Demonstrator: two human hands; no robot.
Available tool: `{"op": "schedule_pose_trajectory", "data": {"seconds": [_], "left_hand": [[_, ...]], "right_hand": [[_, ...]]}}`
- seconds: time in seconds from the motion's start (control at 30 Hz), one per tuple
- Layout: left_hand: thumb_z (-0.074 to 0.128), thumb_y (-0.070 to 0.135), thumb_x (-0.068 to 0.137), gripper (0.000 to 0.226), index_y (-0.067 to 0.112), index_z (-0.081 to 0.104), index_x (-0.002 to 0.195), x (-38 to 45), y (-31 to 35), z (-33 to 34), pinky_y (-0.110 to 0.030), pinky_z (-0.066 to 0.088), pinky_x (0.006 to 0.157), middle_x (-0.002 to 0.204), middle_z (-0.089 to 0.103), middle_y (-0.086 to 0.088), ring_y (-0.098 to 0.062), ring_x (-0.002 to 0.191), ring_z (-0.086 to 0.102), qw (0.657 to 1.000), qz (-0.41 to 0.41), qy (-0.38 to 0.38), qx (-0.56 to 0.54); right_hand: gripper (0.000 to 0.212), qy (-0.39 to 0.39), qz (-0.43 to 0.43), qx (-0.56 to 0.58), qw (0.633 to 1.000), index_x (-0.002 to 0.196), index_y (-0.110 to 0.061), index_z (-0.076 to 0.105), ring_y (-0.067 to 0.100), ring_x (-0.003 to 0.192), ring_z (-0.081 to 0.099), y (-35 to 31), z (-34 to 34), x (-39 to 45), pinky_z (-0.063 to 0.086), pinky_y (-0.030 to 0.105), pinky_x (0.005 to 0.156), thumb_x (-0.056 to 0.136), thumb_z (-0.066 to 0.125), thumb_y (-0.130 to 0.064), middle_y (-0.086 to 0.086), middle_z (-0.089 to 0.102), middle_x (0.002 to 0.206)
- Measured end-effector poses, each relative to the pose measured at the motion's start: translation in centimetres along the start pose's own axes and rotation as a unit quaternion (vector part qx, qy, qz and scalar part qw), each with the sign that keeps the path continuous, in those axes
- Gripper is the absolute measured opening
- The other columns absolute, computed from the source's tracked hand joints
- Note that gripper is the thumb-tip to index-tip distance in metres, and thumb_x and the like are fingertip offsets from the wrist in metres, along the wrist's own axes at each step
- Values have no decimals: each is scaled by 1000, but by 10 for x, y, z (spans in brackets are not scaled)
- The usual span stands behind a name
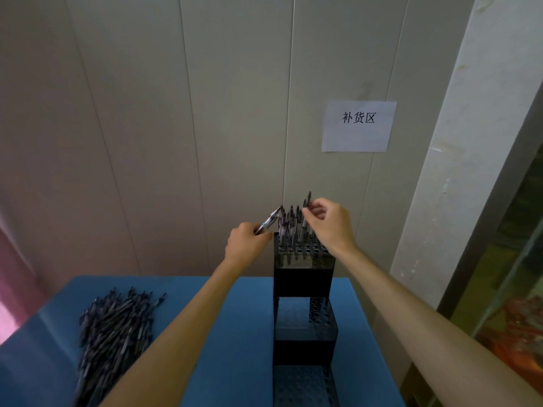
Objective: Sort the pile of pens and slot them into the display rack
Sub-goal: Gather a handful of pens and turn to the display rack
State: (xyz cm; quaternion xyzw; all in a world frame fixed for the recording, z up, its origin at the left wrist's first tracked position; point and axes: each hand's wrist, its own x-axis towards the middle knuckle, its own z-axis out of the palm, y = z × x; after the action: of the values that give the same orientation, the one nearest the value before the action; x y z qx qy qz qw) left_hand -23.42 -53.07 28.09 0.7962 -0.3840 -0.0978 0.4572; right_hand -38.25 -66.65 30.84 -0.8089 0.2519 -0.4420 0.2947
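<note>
Pens: loose pile (pixel 114 330) left of display rack (pixel 304 318), top tier part-filled.
I see left hand (pixel 246 245) grasping spare pen (pixel 269 221) beside rack top; right hand (pixel 330 223) pinching pen (pixel 306 208) over the holes. I'd expect a missed hole or a knock to standing pens (pixel 289 227).

A blue table (pixel 229 333) stands before me against the wall. On its left lies a loose pile of pens (pixel 114 333). Right of the middle stands a dark stepped rack (pixel 304 348), its top tier holding upright pens.
</note>
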Motion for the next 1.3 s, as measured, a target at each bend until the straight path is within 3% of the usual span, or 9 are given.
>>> {"op": "schedule_pose_trajectory", "data": {"seconds": [0.17, 0.3, 0.5, 0.67, 0.73, 0.83, 0.93, 1.2, 1.3], "left_hand": [[65, 23, 87, 35, 16, 42, 62, 1, 5, 0, -27, 27, 58, 55, 39, 0, -16, 52, 34, 1000, 8, 1, -10], [65, 25, 85, 30, 16, 45, 64, 0, 4, -1, -31, 30, 61, 59, 42, -3, -19, 56, 36, 1000, 5, -1, -15], [64, 22, 86, 31, 16, 43, 64, -4, 4, -1, -31, 29, 61, 60, 41, -4, -19, 56, 35, 1000, 5, -4, -18], [63, 19, 86, 30, 15, 42, 64, -7, 6, -1, -29, 26, 58, 59, 38, -2, -19, 56, 33, 1000, 6, -7, -14], [63, 20, 86, 29, 16, 44, 64, -7, 5, 0, -31, 28, 59, 58, 40, -2, -19, 55, 34, 1000, 10, -14, -9], [62, 22, 87, 32, 17, 45, 62, -8, 7, 2, -31, 30, 60, 58, 42, -1, -18, 55, 37, 1000, 15, -20, 10], [61, 23, 91, 37, 18, 42, 59, -10, 13, 5, -28, 29, 57, 56, 43, 2, -16, 55, 38, 999, 28, -34, 32], [62, 26, 89, 31, 17, 45, 65, -12, 19, 6, -28, 33, 55, 59, 46, 0, -19, 53, 40, 992, 58, -54, 94], [60, 30, 92, 32, 18, 47, 65, -13, 17, 1, -25, 33, 52, 57, 46, 2, -17, 51, 41, 983, 88, -35, 157]], "right_hand": [[10, -26, 9, -25, 999, 99, -10, 72, 6, 75, 68, 4, 4, -1, 57, 20, 74, 91, 71, -16, -4, 71, 83], [7, -46, 21, -62, 997, 92, -10, 72, 3, 72, 65, 4, 6, -4, 52, 18, 73, 90, 72, -17, -4, 69, 79], [12, -80, 38, -87, 992, 89, -10, 75, 8, 72, 66, 13, 13, -17, 58, 32, 82, 89, 74, -22, -3, 70, 77], [23, -76, 47, -94, 992, 70, -11, 73, 11, 52, 65, 13, 10, -14, 55, 28, 82, 88, 76, -26, 1, 69, 59], [21, -81, 56, -40, 994, 71, -12, 74, 16, 56, 67, 6, 8, -15, 59, 30, 73, 89, 75, -22, 2, 71, 62], [6, -151, 95, 123, 976, 90, -12, 77, 13, 70, 69, -9, 4, -17, 58, 27, 69, 88, 74, -17, 3, 76, 80], [18, -196, 117, 186, 956, 103, -17, 77, 9, 85, 70, -17, 5, -20, 56, 20, 71, 86, 77, -21, -2, 77, 94], [23, -132, 175, 339, 915, 110, -3, 71, 24, 95, 73, -21, 9, -18, 58, 27, 75, 91, 71, -14, 12, 76, 102], [16, -69, 186, 387, 900, 105, 2, 69, 27, 87, 74, -25, -3, -11, 62, 30, 75, 93, 66, -8, 16, 76, 97]]}}
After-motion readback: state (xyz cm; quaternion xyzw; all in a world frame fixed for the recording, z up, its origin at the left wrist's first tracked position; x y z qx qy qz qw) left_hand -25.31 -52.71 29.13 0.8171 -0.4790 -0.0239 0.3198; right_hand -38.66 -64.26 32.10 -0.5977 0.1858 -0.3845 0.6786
